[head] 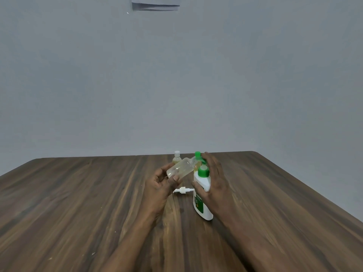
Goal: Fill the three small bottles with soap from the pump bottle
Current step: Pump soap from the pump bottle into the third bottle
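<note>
A person seated at a wooden table (78,213) works on decanting soap, both forearms reaching in from 6 o'clock. Nearest stands the white pump bottle (203,205), upright on the wood just right of centre. The right hand (216,181) wraps it from the 3 o'clock side, thumb across the front and fingers running up behind the green collar, apparently to steady it while the spout is used.

At 9 o'clock of the pump bottle the left hand (159,185) grips a clear small bottle (179,169) by its base, fingers and thumb curled round it. The bottle is lifted off the table and tipped so that its open neck points toward 2 o'clock, close to the green pump head (197,154), most likely to catch the soap. It looks almost empty.

On the table between the hands lies a white cap (181,190) on its side, probably taken off this bottle.

Farther off, at 12 o'clock, a capped small bottle (177,158) holds yellowish liquid and seems already filled. A yellowish shape with an orange label (195,166), just behind the tilted neck, may be the third bottle, though it is too hidden to tell. A plain grey wall (176,75) closes the scene.
</note>
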A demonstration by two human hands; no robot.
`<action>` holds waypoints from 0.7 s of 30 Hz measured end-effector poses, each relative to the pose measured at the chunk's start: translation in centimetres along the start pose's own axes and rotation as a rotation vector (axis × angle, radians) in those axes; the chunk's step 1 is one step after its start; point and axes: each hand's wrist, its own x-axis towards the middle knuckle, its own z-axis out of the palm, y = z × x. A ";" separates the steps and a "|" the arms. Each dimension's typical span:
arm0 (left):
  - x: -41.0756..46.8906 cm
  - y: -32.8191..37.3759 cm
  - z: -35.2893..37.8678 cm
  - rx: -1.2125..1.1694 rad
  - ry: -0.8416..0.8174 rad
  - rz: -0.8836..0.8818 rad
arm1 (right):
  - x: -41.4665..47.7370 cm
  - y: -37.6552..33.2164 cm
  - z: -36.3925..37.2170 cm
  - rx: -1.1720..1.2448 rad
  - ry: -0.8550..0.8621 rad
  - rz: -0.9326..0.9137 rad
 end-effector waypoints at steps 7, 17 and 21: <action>-0.3 -0.4 -0.6 0.021 -0.003 0.024 | -0.2 0.0 0.0 -0.046 -0.005 -0.011; -0.3 -1.0 -1.0 0.022 0.060 0.017 | -0.1 0.1 -0.6 -0.073 -0.037 -0.047; -0.3 -0.9 -0.9 0.033 0.079 0.026 | 0.4 0.1 -1.1 -0.041 -0.067 -0.047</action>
